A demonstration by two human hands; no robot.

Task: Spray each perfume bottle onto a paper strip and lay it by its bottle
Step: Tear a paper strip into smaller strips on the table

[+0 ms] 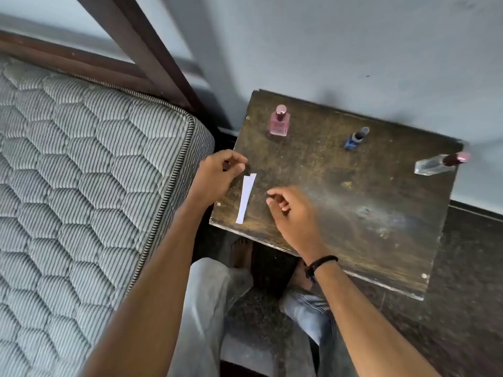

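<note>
Three perfume bottles stand along the far side of a worn dark wooden table (340,202): a pink square bottle (279,121) at the left, a small blue bottle (355,139) in the middle, and a clear bottle with a dark pink cap (438,164) at the right corner. White paper strips (246,195) lie stacked near the table's left front corner. My left hand (219,176) hovers just left of the strips' top end, fingers loosely curled, holding nothing. My right hand (292,210) hovers to the right of the strips, fingers loosely curled and empty.
A quilted grey mattress (81,172) on a dark wooden bed frame (141,44) lies close to the table's left side. A pale wall runs behind the table. Below the table edge are my legs and bare feet on a dark floor (449,308).
</note>
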